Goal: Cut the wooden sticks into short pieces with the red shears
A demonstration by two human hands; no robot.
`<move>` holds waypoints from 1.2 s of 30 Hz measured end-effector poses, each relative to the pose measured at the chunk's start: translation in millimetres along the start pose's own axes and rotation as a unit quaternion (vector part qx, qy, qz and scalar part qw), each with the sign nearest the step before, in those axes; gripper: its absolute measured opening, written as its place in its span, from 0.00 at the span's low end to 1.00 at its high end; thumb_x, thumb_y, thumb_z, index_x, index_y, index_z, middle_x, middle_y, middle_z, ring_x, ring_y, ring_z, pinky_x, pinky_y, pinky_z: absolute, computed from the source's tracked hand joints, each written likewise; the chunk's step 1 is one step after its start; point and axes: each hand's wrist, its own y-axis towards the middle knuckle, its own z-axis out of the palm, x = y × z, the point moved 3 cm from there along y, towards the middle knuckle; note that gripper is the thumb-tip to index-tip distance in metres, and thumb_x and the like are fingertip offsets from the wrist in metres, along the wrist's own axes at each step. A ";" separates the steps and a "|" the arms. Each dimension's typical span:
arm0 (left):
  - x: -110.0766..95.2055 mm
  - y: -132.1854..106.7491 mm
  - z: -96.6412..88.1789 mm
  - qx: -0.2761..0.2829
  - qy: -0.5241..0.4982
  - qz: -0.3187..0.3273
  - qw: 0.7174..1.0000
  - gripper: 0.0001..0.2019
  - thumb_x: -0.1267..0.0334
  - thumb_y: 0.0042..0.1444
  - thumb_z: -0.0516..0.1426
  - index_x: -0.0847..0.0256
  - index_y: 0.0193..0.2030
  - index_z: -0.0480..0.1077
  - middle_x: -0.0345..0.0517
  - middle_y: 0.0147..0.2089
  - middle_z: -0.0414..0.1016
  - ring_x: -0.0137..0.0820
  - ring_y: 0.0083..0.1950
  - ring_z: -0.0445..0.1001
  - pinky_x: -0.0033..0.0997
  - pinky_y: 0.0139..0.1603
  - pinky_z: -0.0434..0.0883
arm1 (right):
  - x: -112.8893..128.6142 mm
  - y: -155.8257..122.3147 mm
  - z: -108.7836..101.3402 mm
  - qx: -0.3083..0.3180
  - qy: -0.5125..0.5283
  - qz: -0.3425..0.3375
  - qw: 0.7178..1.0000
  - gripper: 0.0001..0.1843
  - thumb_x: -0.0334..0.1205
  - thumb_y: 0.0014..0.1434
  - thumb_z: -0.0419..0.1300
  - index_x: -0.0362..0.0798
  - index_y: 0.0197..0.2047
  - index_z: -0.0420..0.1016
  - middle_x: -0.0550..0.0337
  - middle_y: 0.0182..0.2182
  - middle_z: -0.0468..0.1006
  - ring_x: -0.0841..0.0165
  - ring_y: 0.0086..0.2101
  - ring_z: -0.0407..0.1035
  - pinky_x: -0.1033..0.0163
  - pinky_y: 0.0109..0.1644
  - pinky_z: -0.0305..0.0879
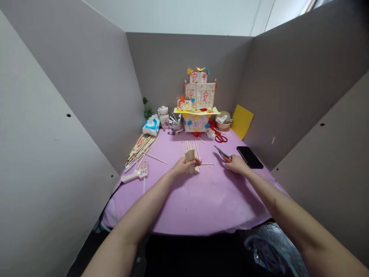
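My left hand (184, 165) is closed around a small panel of pale wooden sticks (190, 156) set side by side, held up over the middle of the table. Behind and beside it, several loose wooden sticks (197, 148) lie on the pink cloth, and another stick (208, 164) lies crosswise to the right. In my right hand (236, 164) is a pair of red-handled pliers (221, 152), their dark jaws pointing up and left, away from me. Nothing is between the jaws as far as I can see.
A decorated paper-and-stick lantern house (198, 96) stands at the back. Red scissors (220, 137), a bowl (223, 123) and a black phone (249, 157) are on the right. To the left are a glue gun (135, 175), piled sticks (141, 148) and tissues (151, 125). Grey panels enclose the table.
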 end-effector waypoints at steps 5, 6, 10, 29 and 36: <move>2.1 2.3 -0.6 -0.001 0.002 -0.005 1.000 0.16 0.56 0.51 0.64 0.67 0.42 0.74 0.59 0.47 0.78 0.40 0.48 0.76 0.42 0.49 0.72 | 30.5 -34.1 -36.9 0.077 0.229 -0.209 0.948 0.20 0.39 0.50 0.52 0.46 0.48 0.69 0.52 0.47 0.75 0.59 0.45 0.69 0.60 0.44 0.65; 2.0 2.5 -0.3 -0.003 0.002 -0.004 1.000 0.16 0.56 0.51 0.64 0.67 0.42 0.74 0.59 0.47 0.78 0.40 0.48 0.76 0.42 0.48 0.72 | 36.6 -40.8 -42.8 0.095 0.237 -0.237 0.937 0.22 0.38 0.49 0.52 0.46 0.49 0.68 0.51 0.49 0.75 0.59 0.47 0.68 0.59 0.47 0.65; -1.1 1.3 1.8 -0.005 -0.002 0.002 1.000 0.17 0.56 0.51 0.64 0.68 0.42 0.74 0.61 0.47 0.78 0.41 0.49 0.77 0.43 0.51 0.71 | 55.5 -58.3 -58.2 0.072 0.143 -0.280 0.946 0.27 0.37 0.47 0.54 0.45 0.53 0.67 0.48 0.51 0.72 0.56 0.48 0.67 0.55 0.50 0.63; -6.3 -2.9 9.3 0.019 -0.061 -0.024 0.998 0.16 0.59 0.48 0.66 0.66 0.40 0.73 0.56 0.45 0.74 0.39 0.48 0.74 0.41 0.45 0.74 | 91.8 -74.6 -67.3 -0.080 -0.092 -0.334 0.935 0.29 0.40 0.48 0.58 0.43 0.54 0.64 0.43 0.49 0.70 0.51 0.49 0.61 0.50 0.53 0.55; -6.0 -3.2 9.5 0.035 -0.048 -0.011 0.998 0.17 0.56 0.48 0.66 0.65 0.41 0.73 0.56 0.45 0.74 0.41 0.48 0.73 0.40 0.42 0.75 | 93.7 -73.6 -67.1 -0.082 -0.091 -0.340 0.933 0.26 0.41 0.49 0.58 0.45 0.52 0.65 0.44 0.48 0.70 0.52 0.48 0.63 0.51 0.51 0.57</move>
